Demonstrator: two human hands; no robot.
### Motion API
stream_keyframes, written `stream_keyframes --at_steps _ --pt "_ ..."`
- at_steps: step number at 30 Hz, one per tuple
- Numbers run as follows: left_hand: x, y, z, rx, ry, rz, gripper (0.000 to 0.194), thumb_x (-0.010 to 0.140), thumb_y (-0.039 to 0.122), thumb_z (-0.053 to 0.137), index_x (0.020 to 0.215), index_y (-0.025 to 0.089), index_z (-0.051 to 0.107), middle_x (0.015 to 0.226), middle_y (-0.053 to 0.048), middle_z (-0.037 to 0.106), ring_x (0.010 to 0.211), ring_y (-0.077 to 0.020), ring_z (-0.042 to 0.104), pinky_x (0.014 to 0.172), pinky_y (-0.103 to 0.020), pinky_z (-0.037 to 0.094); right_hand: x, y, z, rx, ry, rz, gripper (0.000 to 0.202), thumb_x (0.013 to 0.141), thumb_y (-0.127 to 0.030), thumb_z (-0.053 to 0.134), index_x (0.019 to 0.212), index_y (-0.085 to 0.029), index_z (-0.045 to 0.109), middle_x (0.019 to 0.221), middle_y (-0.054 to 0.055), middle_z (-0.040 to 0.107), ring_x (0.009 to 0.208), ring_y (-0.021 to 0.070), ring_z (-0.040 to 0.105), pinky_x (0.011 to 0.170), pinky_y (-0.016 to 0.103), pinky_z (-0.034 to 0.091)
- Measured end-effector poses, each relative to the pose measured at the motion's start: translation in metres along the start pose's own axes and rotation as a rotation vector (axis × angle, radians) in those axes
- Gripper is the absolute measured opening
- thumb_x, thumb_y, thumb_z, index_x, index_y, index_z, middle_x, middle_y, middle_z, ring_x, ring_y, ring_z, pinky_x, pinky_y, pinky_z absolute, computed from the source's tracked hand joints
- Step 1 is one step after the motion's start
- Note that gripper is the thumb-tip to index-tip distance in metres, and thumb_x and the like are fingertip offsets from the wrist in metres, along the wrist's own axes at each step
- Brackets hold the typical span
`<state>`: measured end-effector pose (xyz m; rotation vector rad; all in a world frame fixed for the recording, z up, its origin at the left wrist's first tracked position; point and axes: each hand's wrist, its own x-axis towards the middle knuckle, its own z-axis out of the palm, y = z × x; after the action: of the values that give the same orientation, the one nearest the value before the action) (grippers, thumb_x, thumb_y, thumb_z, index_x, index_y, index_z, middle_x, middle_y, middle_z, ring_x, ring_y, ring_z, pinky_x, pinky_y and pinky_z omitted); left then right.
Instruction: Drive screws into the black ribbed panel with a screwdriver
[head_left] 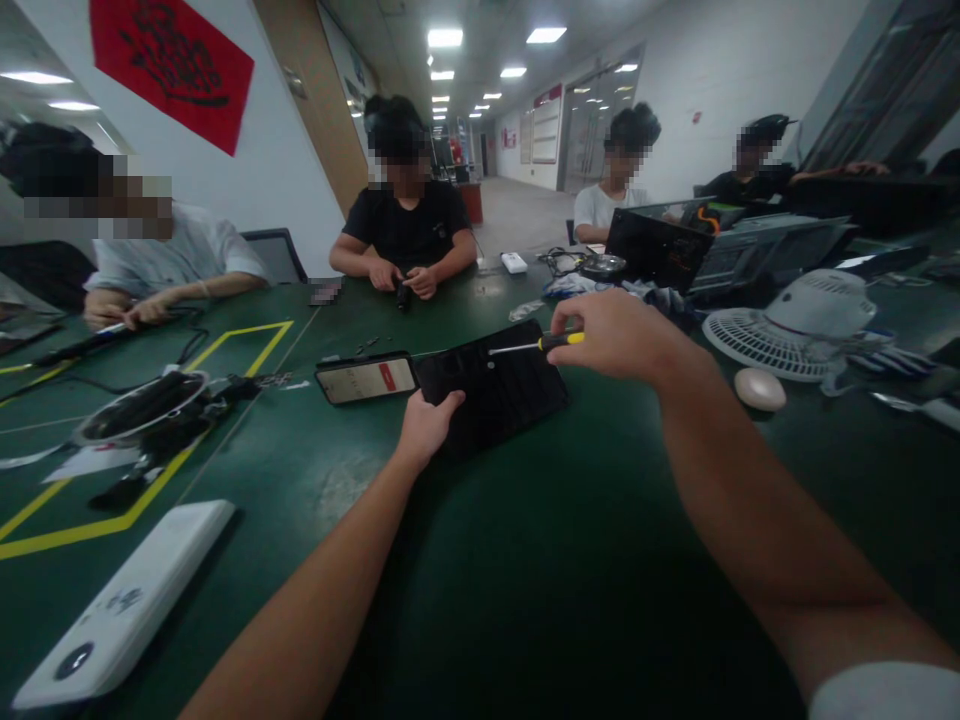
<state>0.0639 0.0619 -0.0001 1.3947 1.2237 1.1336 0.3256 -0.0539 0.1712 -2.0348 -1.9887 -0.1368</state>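
Note:
Near the middle of the table, my left hand (430, 428) is closed on the left edge of a flat black panel (517, 395), thumb on top. I cannot make out exactly what the panel is. My right hand (611, 335) grips a screwdriver (564, 341) by its yellow and black handle. Its thin metal shaft points left over the panel, with the tip beside small pale spots; whether it touches cannot be seen. Just left of the panel lies a phone (367, 380) with its screen lit, and a few tiny dark pieces lie behind it.
A white oblong device (127, 605) lies at front left. Cables and a round-rimmed item (142, 410) sit by yellow tape. A white fan (799, 325), a pale rounded object (760, 389) and a black computer case (658, 250) stand right. Several people sit around the green table (570, 560).

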Motion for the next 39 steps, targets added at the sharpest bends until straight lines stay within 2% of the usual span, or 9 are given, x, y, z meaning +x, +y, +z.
stream_keyframes --at_steps 4,16,26,39 --pt "-0.002 0.003 -0.001 0.003 -0.011 -0.014 0.048 0.065 0.049 0.090 0.098 0.017 0.079 0.100 -0.013 0.084 0.098 -0.0356 0.080 0.093 -0.048 0.063 -0.001 -0.001 -0.003 -0.009 -0.023 0.008 0.023 0.085 -0.029 0.081 0.107 -0.026 0.086 0.107 0.010 0.083 0.102 0.0320 0.074 0.082 0.041 0.054" --pt "-0.001 0.002 -0.001 -0.014 -0.008 -0.029 0.046 0.065 0.046 0.092 0.099 0.018 0.078 0.102 -0.013 0.084 0.099 -0.0352 0.080 0.095 -0.048 0.063 -0.003 -0.008 -0.003 -0.027 -0.017 0.048 0.023 0.086 -0.036 0.079 0.106 -0.029 0.089 0.110 0.009 0.083 0.106 0.0341 0.074 0.083 0.044 0.055" --pt "-0.002 0.004 0.000 -0.012 0.012 -0.037 0.045 0.064 0.044 0.093 0.097 0.017 0.078 0.096 -0.011 0.083 0.096 -0.0344 0.080 0.095 -0.049 0.063 0.000 -0.007 0.002 -0.036 -0.034 0.035 0.024 0.085 -0.036 0.077 0.105 -0.028 0.089 0.109 0.010 0.084 0.107 0.0353 0.075 0.081 0.044 0.055" --pt "-0.004 0.006 0.000 -0.023 -0.012 -0.028 0.045 0.064 0.046 0.092 0.096 0.018 0.078 0.100 -0.012 0.084 0.096 -0.0339 0.080 0.093 -0.047 0.062 -0.002 -0.013 0.005 -0.070 -0.013 0.045 0.025 0.087 -0.037 0.073 0.104 -0.028 0.089 0.107 0.011 0.085 0.106 0.0357 0.075 0.082 0.045 0.056"
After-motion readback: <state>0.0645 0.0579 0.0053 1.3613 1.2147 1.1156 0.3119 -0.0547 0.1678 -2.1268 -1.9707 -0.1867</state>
